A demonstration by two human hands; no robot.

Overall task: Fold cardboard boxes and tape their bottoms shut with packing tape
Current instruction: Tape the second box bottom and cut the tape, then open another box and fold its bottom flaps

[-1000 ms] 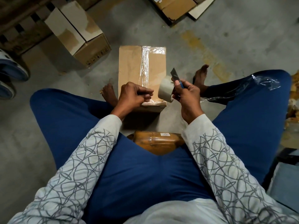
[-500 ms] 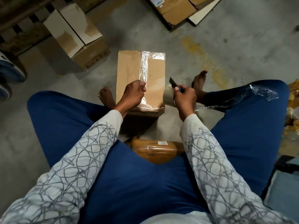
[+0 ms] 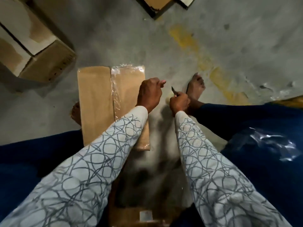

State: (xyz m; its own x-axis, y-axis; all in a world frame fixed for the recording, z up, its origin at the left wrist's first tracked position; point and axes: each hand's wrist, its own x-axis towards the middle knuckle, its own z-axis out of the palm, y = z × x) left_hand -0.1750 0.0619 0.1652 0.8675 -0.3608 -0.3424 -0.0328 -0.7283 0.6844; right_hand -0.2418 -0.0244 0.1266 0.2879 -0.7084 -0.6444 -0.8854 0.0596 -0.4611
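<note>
A brown cardboard box (image 3: 95, 104) lies on the concrete floor between my legs, with clear packing tape (image 3: 114, 89) running along its centre seam. My left hand (image 3: 150, 94) is curled over the box's right edge, knuckles up. Just to its right, my right hand (image 3: 179, 102) grips a small knife (image 3: 173, 90) with the blade pointing up, together with a pale tape roll (image 3: 168, 98) that is mostly hidden behind the fingers. A narrow gap separates the two hands.
Another brown box (image 3: 47, 63) with open flaps stands at the upper left. Flat cardboard (image 3: 157, 5) lies at the top edge. My bare feet (image 3: 196, 86) flank the box. Crumpled clear plastic (image 3: 270, 145) lies on my right leg.
My head has leaned forward over the box. My left hand has slid from the taped seam to the box's right edge. My right hand with the knife and roll stays beside it.
</note>
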